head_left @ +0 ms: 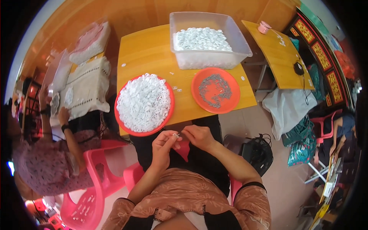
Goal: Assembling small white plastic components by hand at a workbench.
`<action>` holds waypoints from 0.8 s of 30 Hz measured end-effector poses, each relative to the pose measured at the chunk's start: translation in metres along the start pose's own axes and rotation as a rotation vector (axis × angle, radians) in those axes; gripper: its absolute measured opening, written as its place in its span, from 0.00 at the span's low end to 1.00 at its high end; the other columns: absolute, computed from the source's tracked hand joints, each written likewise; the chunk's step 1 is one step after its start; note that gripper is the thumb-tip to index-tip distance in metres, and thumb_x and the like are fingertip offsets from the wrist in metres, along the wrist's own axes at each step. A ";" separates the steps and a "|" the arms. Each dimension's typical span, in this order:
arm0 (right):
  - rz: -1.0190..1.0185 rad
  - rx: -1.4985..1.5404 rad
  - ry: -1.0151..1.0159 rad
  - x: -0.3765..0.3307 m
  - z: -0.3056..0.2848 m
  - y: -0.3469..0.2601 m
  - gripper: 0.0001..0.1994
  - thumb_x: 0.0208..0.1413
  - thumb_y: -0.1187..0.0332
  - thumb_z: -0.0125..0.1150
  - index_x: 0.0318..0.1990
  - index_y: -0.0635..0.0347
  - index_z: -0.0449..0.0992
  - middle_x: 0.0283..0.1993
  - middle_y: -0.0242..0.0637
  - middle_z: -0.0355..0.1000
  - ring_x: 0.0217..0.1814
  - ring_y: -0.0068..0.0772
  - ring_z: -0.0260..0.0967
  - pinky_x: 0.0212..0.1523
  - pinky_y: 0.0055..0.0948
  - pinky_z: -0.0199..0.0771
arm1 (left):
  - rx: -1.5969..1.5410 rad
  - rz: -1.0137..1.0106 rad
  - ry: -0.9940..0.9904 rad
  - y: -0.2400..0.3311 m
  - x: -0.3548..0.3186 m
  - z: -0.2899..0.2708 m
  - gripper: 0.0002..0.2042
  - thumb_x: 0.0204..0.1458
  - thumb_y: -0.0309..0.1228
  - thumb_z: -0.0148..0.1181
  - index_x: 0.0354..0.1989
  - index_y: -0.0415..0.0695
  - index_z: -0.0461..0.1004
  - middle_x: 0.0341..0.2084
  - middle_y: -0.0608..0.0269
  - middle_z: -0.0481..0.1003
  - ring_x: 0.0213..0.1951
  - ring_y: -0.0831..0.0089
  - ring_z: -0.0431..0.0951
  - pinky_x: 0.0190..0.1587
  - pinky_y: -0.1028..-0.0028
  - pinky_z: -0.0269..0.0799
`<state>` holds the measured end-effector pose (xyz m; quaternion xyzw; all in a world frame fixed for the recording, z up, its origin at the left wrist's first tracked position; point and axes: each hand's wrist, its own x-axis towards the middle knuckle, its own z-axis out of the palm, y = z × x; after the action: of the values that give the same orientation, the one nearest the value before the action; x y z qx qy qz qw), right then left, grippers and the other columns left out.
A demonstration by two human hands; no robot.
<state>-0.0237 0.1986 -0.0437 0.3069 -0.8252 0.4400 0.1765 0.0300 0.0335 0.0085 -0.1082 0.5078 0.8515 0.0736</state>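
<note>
My left hand (165, 146) is closed in a pinch above my lap, with a small white plastic piece (176, 135) between thumb and fingertips. Close to its right, my right hand (200, 136) has its fingers pressed together; what they hold, if anything, is too small to make out. Ahead on the left stands a red basin (142, 133) heaped with small white plastic pieces (143, 101), many of them ring-like. On the right a shallow red dish (212, 92) has small grey metal parts (225, 91) spread in it.
A translucent bin (211, 59) of white pieces stands at the back of the wooden table (142, 50). A few loose white pieces (177, 90) lie between basin and dish. Another person (50, 161) works at the left beside a pink chair (96, 168). A black bag (258, 153) sits at right.
</note>
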 end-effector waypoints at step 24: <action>0.125 0.233 -0.137 0.007 -0.006 -0.048 0.05 0.48 0.71 0.60 0.32 0.62 0.75 0.29 0.42 0.73 0.29 0.41 0.72 0.28 0.31 0.73 | -0.079 0.114 0.163 0.029 -0.033 -0.016 0.05 0.54 0.25 0.53 0.37 0.39 0.71 0.27 0.59 0.76 0.23 0.80 0.70 0.28 0.82 0.67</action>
<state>0.0035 0.1806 -0.0068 0.3028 -0.7963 0.5208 0.0553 0.0567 0.0052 0.0340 -0.1511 0.4837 0.8619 -0.0208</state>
